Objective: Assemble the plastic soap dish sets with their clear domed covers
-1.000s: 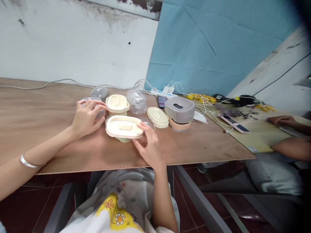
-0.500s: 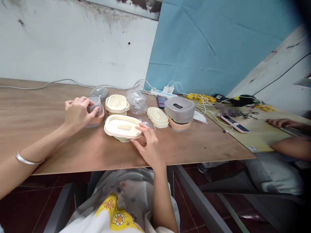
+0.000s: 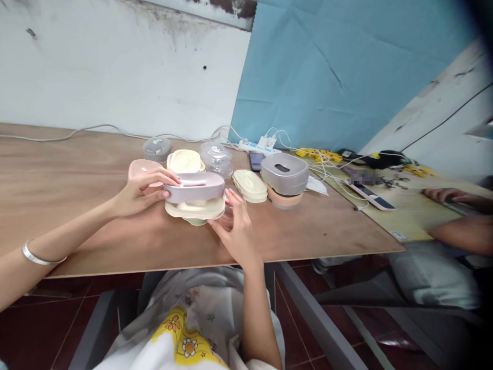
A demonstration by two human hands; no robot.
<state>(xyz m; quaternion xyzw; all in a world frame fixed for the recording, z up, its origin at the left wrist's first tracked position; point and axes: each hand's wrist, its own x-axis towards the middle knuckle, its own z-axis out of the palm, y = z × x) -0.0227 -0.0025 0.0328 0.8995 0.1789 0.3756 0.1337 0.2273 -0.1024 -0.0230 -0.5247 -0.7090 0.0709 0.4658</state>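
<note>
My left hand (image 3: 148,191) pinches the left end of a grey-mauve oval lid (image 3: 196,191). That piece is held level just above a cream oval lid (image 3: 194,209); I cannot tell whether the two touch. Under the cream lid a bit of a pale green container (image 3: 197,222) shows. My right hand (image 3: 238,231) grips the cream lid's right end, thumb low and fingers by the grey-mauve lid's edge. Behind my left hand lies a pink container (image 3: 138,167), partly covered by the fingers. Clear plastic is half hidden behind my right fingers.
Behind stand stacked cream lids (image 3: 185,161), a clear grey tub (image 3: 156,149) and clear containers (image 3: 217,156). To the right are more cream lids (image 3: 250,186), a grey container (image 3: 285,172) on a peach one, a power strip (image 3: 259,148) with cables, and another person's hand (image 3: 447,195).
My left hand has lifted the grey-mauve lid off the pink container and carried it right, over the cream lid. My right hand has hardly moved.
</note>
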